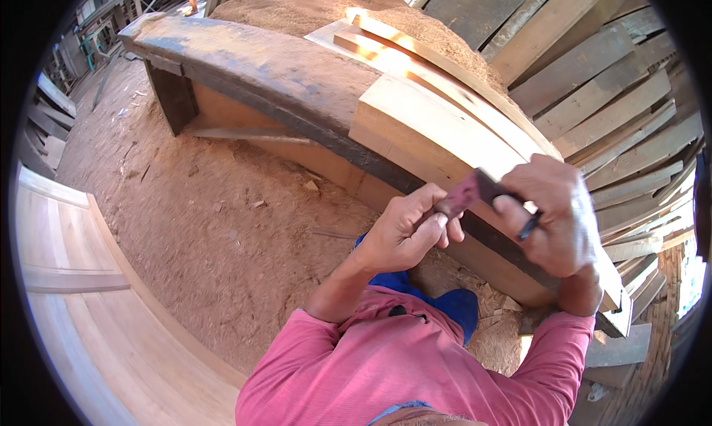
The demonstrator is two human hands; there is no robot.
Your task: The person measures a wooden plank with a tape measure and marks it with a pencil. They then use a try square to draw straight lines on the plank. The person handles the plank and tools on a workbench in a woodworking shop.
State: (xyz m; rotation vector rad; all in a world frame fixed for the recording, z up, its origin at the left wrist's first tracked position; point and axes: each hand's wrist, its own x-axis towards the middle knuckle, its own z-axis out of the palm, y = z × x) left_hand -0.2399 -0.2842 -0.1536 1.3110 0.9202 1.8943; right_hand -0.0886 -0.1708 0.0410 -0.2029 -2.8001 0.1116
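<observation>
Pinching the near end of a reddish block (464, 194), my left hand (404, 231) sits at its 8 o'clock, thumb and fingers closed on it. My right hand (552, 211), at 3 o'clock, curls round the block's dark far end; it is blurred, so I cannot tell how tight that hold is, or whether the dark loop (529, 225) by its fingers belongs to the block. From my remote view, the block is over the near side of a pale beam (423, 125) that lies towards 11; I read it as clear of the wood. I judge the step in hand as adjusting or checking the block, not working the beam. The next move, I think, calls for a firm left pinch while the right settles its hold. Farther out, the bench (245, 55) runs off to 10, sawdust (445, 36) heaps at 12, boards (575, 73) crowd 2, and a panel (74, 240) shows at 9.
</observation>
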